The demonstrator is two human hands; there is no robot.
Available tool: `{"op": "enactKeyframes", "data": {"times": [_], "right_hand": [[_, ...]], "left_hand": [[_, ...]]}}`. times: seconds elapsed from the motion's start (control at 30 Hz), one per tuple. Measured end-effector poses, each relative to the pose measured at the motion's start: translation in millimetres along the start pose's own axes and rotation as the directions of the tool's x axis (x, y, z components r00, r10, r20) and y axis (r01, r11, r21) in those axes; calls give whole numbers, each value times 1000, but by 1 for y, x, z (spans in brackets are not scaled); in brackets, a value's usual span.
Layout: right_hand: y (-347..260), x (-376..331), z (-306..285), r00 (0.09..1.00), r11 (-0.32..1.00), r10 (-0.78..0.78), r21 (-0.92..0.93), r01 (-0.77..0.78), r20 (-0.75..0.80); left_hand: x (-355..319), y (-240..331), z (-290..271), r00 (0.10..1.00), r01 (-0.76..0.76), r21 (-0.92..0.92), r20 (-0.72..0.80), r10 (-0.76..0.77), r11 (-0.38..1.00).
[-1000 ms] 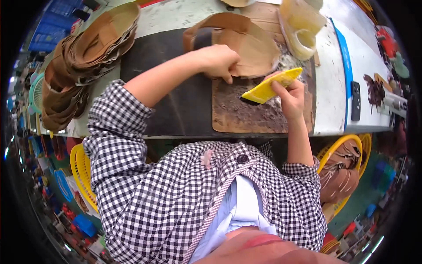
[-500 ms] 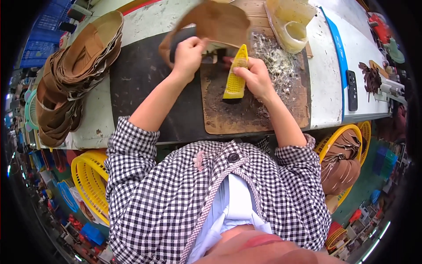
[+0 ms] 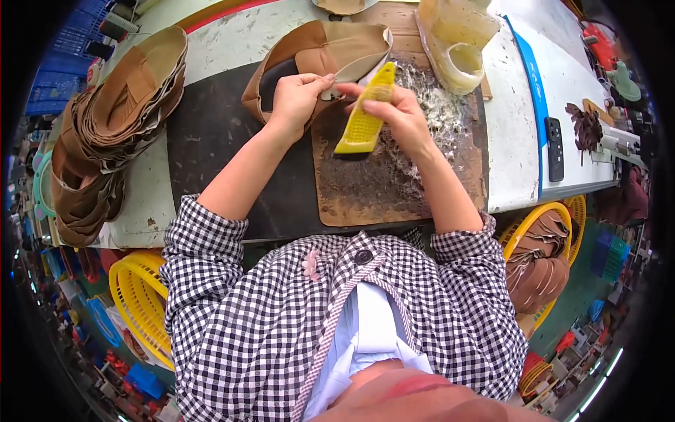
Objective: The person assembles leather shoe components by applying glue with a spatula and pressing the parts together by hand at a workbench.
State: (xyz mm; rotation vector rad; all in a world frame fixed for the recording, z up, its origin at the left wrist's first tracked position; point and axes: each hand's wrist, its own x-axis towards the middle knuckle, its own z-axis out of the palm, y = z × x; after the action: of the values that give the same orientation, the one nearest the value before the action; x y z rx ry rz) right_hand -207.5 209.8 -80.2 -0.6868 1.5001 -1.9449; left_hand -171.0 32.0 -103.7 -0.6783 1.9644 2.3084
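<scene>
since half a second ago both hands came together at the top edge of the board; brush went from lying along the board to tipped up on end, and the tan piece dropped from raised to resting on the mat.

left hand (image 3: 295,98) is pinched narrow on the edge of the brown leather upper (image 3: 316,56), thumb and fingers closed on the rim. right hand (image 3: 397,116) is wrapped around the yellow brush (image 3: 362,116), bristle end down and touching the brown work board (image 3: 394,183), handle end up by my fingertips. fingertips of both hands nearly touch.

upper sits at the far edge of the black mat (image 3: 211,133), overlapping the board's top left corner. it looks like a folded tan shell with a dark lining patch inside and a paler flap on the right. thin, floppy, will crease if pulled.

my read on doing this well: keep the pinch close to the spot being worked so the edge stays flat, short strokes with the brush, don't drag the whitish residue (image 3: 436,112) smeared over the board back onto the leather.

around: stack of tan uppers (image 3: 105,133) on the left, pale glue tub (image 3: 460,46) at top right, phone (image 3: 554,148) on the white table (image 3: 513,141), yellow baskets (image 3: 140,302) below on both sides.
</scene>
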Motion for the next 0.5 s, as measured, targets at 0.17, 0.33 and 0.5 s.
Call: {"op": "enactKeyframes", "data": {"times": [0.17,0.33,0.5], "right_hand": [[16,10,-2,981,987,156,-57,-151,118],[28,20,4,985,988,153,5,-153,-76],[28,21,1,974,975,192,-89,-203,-124]], "left_hand": [[4,-3,-2,998,61,-76,-3,-61,995],[7,-10,6,989,-52,-124,-144,34,991],[5,-19,9,928,-201,264,-258,270,943]]}}
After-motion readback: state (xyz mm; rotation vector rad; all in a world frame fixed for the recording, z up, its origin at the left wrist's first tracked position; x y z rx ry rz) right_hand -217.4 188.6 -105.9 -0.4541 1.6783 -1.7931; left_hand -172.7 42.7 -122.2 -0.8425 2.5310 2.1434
